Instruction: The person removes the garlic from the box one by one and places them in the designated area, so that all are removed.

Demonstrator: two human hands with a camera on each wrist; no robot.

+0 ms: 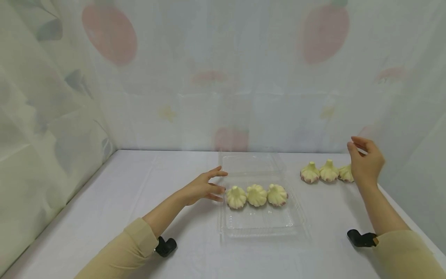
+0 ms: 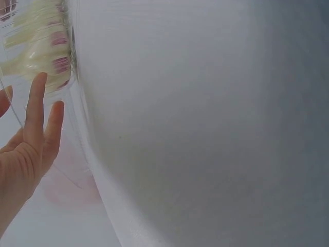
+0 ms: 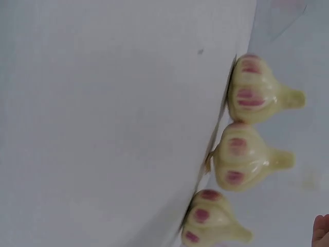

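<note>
**Garlic bulbs, six, with clear plastic tray**

Three garlic bulbs in the tray (image 1: 256, 195) are seen set in a row, touching, stems upright. Each is pale cream-yellow, ribbed into cloves, with purplish-pink blotches near the base. The clear plastic tray (image 1: 259, 226) is placed at the middle of the white table (image 1: 115, 193), its lid (image 1: 249, 162) open behind.

Three loose garlic bulbs (image 1: 319, 172) of the same look are lined up on the table to the right, well apart from the tray.

The left hand (image 1: 203, 188) is held at the tray's left edge, fingers straight and slightly spread, nothing gripped. The right hand (image 1: 364, 162) is raised just beside the loose row, fingers loosely curled, nothing held.
</note>
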